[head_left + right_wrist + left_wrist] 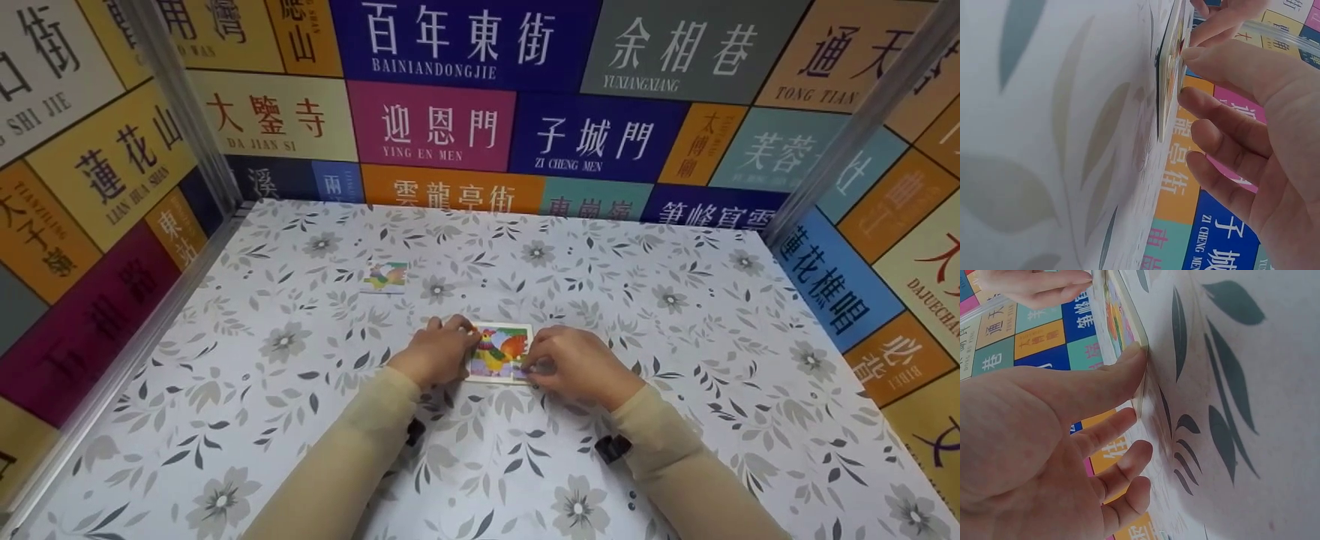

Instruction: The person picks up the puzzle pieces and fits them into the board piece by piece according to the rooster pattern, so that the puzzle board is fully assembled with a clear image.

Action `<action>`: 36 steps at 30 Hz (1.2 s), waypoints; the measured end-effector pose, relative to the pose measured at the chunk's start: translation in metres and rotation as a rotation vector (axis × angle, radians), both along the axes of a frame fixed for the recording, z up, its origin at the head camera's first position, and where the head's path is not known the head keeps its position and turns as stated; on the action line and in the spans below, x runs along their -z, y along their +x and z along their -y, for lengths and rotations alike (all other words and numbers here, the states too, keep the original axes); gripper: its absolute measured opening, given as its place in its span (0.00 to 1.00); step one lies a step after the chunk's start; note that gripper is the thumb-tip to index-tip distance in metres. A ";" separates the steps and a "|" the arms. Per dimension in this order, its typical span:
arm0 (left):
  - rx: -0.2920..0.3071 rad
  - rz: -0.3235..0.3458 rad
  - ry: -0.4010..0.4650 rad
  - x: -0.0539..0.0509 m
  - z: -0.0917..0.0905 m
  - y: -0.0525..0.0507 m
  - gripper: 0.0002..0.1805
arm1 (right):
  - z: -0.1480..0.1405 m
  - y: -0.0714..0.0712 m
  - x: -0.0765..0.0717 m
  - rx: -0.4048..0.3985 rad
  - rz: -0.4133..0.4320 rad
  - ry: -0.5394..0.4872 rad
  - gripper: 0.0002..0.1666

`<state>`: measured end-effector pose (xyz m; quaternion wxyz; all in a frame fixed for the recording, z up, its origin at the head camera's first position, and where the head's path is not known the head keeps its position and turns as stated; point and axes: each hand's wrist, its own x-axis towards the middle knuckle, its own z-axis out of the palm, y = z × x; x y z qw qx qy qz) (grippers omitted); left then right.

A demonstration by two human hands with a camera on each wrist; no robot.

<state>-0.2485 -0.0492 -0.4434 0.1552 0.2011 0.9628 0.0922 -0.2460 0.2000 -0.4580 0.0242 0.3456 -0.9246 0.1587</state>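
Observation:
A small picture puzzle (495,351) of a colourful rooster, in a pale-rimmed tray, lies flat on the table between the two hands. My left hand (439,351) grips the tray's left edge, its thumb (1129,363) pressed on the near corner and the other fingers spread beyond. At the tray's right side, my right hand (574,364) has thumb and forefinger pinched together over the rim. In the right wrist view a thin puzzle piece (1181,77) shows between those fingertips, mostly hidden, with the other fingers loosely bent. The tray's edge (1163,107) appears side-on there.
A matching rooster picture card (386,277) lies farther back, left of centre. White cloth with grey flowers covers the table (300,420). Panels of coloured signs (435,124) stand behind and at both sides, with clear corner posts (855,112). Dark wrist straps (613,448) show on the sleeves.

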 end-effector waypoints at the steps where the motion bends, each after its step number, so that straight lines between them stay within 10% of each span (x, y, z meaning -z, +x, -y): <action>1: -0.001 -0.002 -0.002 0.000 0.000 0.000 0.34 | 0.000 -0.001 0.000 -0.001 0.004 0.000 0.08; 36: -0.006 0.010 0.041 0.002 0.002 -0.001 0.33 | 0.004 -0.001 0.001 0.005 0.057 -0.023 0.05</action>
